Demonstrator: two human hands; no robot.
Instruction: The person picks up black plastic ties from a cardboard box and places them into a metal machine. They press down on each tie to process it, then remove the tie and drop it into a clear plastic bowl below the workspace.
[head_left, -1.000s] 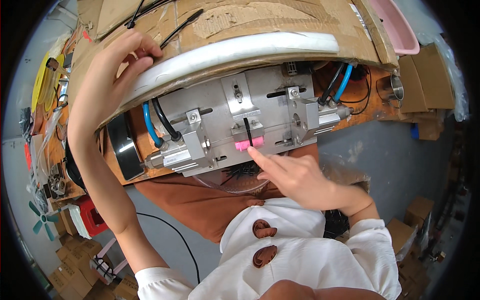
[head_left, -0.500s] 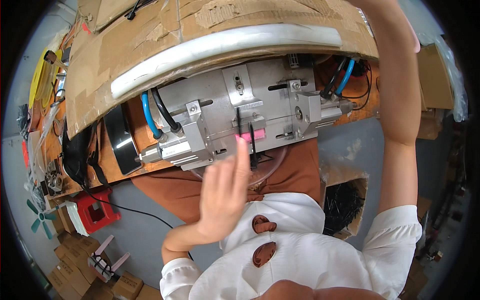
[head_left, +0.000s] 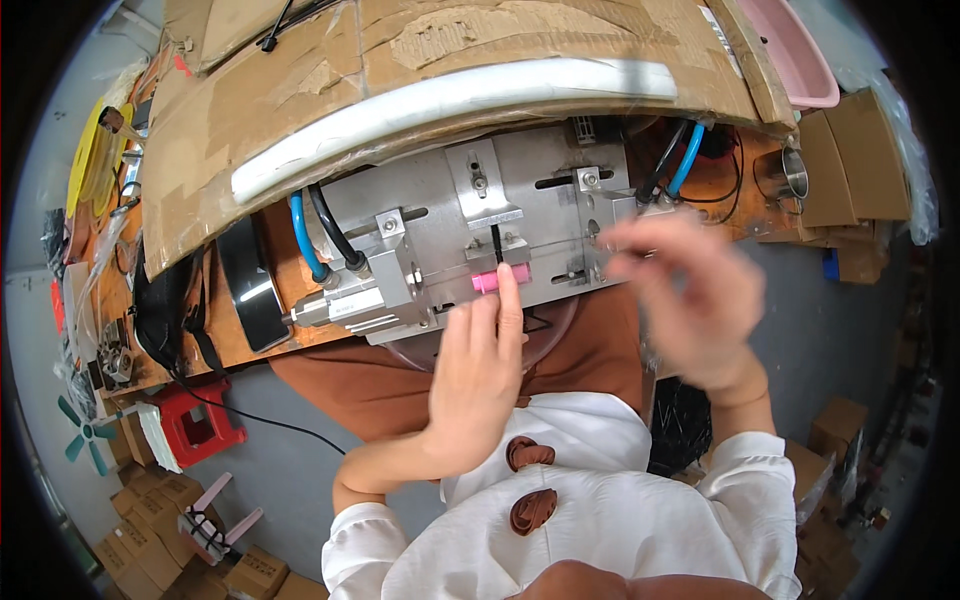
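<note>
The left hand [head_left: 475,385] now has its index fingertip on the pink block [head_left: 488,281], which sits near the middle of the metal plate's [head_left: 545,152] near edge; half a second ago this hand was blurred just below the block, and a second ago it was up at the far left, by a loose black tie on the cardboard [head_left: 250,110]. That tie is gone from there. The index is straight and the other fingers lie close beside it; the thumb is hidden, so I cannot tell whether the hand pinches anything. One black strip [head_left: 497,243] runs from the bracket down to the fingertip, where two dark strips showed in the previous frame. The right hand [head_left: 700,300], which pressed at the block a second ago and then reached past the top edge of the view, is back beside the plate's right end, its fingers bent toward the thumb; motion blur leaves its grip unclear. With that arm lowered, the pink tub [head_left: 795,55] beyond the cardboard's far right corner and the metal cup [head_left: 793,172] at the counter's [head_left: 225,350] right end show again. The dark slab [head_left: 252,290] stays left of the plate, by the counter's near edge.
</note>
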